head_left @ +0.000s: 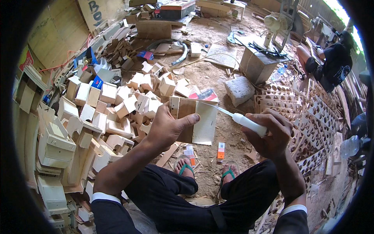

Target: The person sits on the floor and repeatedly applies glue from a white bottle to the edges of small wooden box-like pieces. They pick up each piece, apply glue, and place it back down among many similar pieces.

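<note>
A wooden box (186, 111) is held over the littered floor (206, 171) by the left hand (167, 125) — thumb pressed against its pale panel (205, 124), other fingers largely hidden behind. A white squeeze bottle (249, 123) is gripped in the right hand's (274, 132) curled fingers, its nozzle (224, 111) angled at the box's top edge; whether the two touch cannot be told. Any liquid could be spilled by too hard a squeeze — or the panel shifted by a slackened thumb.

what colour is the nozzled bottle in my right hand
The bottle is white; it shows best in the head view.
</note>
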`<state>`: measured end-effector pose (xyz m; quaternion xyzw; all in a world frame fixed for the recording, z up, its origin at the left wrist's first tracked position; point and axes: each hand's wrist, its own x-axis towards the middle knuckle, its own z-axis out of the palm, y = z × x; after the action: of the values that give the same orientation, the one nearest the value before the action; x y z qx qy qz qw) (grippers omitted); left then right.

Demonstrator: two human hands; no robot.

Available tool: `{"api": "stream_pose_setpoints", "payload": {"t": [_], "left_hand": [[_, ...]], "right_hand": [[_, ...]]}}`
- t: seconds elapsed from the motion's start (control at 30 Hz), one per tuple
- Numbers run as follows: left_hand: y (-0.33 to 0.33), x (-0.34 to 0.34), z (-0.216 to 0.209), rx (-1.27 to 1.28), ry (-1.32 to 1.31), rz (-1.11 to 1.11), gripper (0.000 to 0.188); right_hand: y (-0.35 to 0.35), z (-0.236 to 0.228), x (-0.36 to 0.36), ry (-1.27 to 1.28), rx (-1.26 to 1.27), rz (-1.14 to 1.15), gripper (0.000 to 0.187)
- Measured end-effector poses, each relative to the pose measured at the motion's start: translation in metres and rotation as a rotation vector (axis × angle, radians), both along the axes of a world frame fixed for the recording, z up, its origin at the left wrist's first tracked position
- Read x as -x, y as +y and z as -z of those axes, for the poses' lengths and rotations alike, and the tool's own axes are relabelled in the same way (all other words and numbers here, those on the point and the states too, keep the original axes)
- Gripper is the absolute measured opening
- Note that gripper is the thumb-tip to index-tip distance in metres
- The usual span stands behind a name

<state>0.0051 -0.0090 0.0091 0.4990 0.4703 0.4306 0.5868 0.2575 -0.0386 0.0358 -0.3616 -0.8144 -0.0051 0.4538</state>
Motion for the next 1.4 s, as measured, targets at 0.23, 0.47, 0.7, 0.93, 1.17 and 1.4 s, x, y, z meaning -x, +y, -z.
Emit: {"api": "stream_pose_setpoints", "payload": {"t": [0.23, 0.47, 0.7, 0.93, 1.17, 1.4], "left_hand": [[0.0003, 0.0009, -0.001, -0.007, 0.037, 0.005, 0.043], [0.0005, 0.0009, -0.002, 0.039, 0.049, -0.014, 0.041], [0.001, 0.0006, 0.0005, 0.02, -0.026, 0.0, 0.043], [0.0024, 0.0019, 0.005, 0.029, 0.005, -0.006, 0.05], [0.0025, 0.0022, 0.006, 0.071, 0.063, -0.04, 0.051], [0.0019, 0.0019, 0.0046, 0.03, 0.018, -0.033, 0.046]], "right_hand": [[0.0015, 0.0004, 0.0015, -0.034, -0.037, -0.02, 0.025], [-0.0008, -0.0012, 0.0006, -0.063, 0.001, -0.001, 0.027], [-0.0001, -0.0001, 0.0004, -0.071, -0.02, -0.015, 0.028], [0.001, 0.0016, 0.0013, -0.079, -0.039, -0.011, 0.025], [0.0, 0.0002, 0.0013, -0.086, -0.046, -0.004, 0.028], [-0.0005, -0.0016, 0.0015, -0.073, -0.014, 0.006, 0.027]]}}
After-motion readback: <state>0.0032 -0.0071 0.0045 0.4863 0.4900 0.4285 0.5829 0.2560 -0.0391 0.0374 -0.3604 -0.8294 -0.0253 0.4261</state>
